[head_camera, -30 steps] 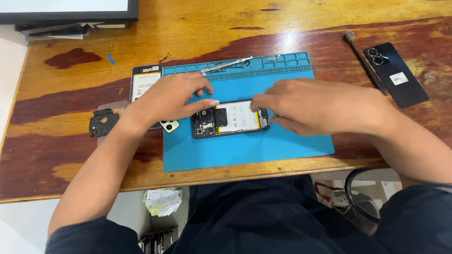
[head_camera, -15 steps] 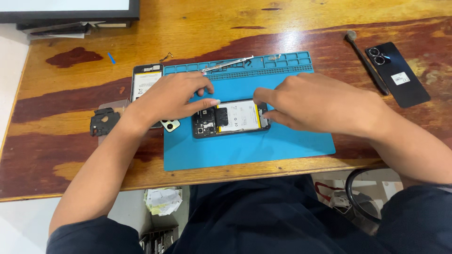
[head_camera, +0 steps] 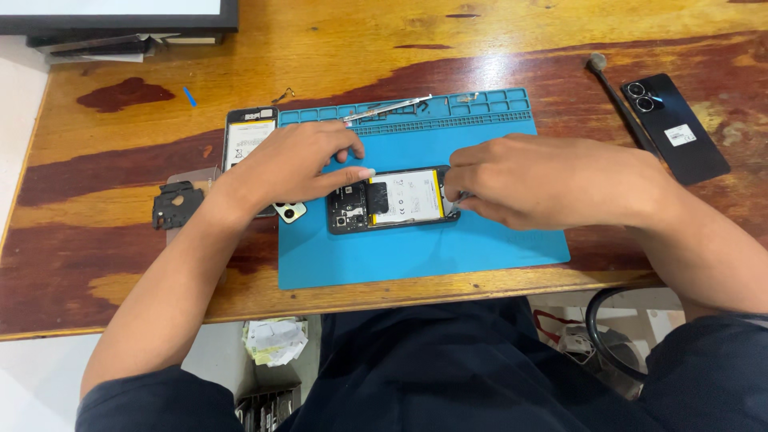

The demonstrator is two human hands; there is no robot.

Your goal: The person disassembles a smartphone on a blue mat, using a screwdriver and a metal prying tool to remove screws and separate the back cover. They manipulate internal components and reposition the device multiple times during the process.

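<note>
Head view, looking down on a wooden table [head_camera: 496,48] with a blue repair mat [head_camera: 416,248] near its front edge. On the mat, an opened phone [head_camera: 394,200], back cover off, white battery and dark board laid bare. Left hand [head_camera: 292,164] spread over the phone's left end, fingers loosely extended, thumb tip touching its top edge, pinning rather than gripping. Right hand [head_camera: 544,180] curled at the phone's right end, fingertips pinched together over that edge (whether around a small part or tool, cannot tell; hidden beneath the knuckles). Off the mat to the left, a second opened phone [head_camera: 248,140] and a black inner frame piece [head_camera: 176,204]. Far right, a dark back cover [head_camera: 676,128] beside a thin black tool [head_camera: 620,100]. Tweezers [head_camera: 388,108] in the mat's tray. Judging by this, disassembly well advanced: cover removed, internals exposed, battery not yet lifted out.
</note>
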